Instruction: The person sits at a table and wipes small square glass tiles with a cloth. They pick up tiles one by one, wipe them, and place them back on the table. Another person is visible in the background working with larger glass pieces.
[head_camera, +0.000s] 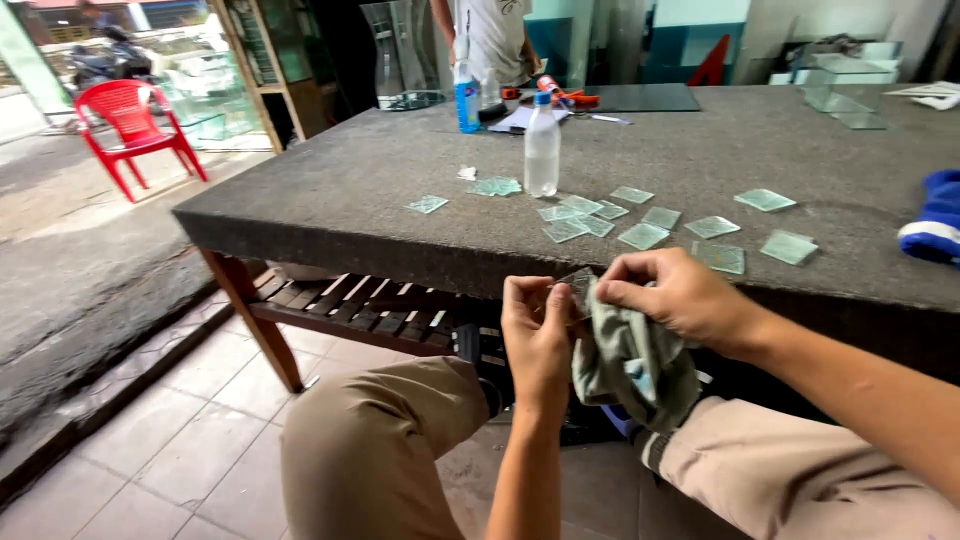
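A person sits by the big grey stone-topped table (330, 190) with bent knees. The left hand (535, 335) and the right hand (665, 295) are close together, just below the near edge of the table. Both pinch a small clear square glass piece (578, 288) between fingers and thumbs. The right hand also grips a grey-green cloth rag (630, 365), which hangs down over the lap and touches the glass piece.

On the table, just past the hands, lie many more small clear glass squares (645, 236), spread out flat. A clear plastic bottle with a white cap (542, 148) stands upright among them, near the middle of the table. Farther back on the table stands a blue spray bottle (467, 95). At the far side of the table another person in a white shirt (495, 35) stands. Left of the table, well apart from it, is a red plastic chair (132, 125). At the table's right edge lies a blue and white cloth (935, 225)
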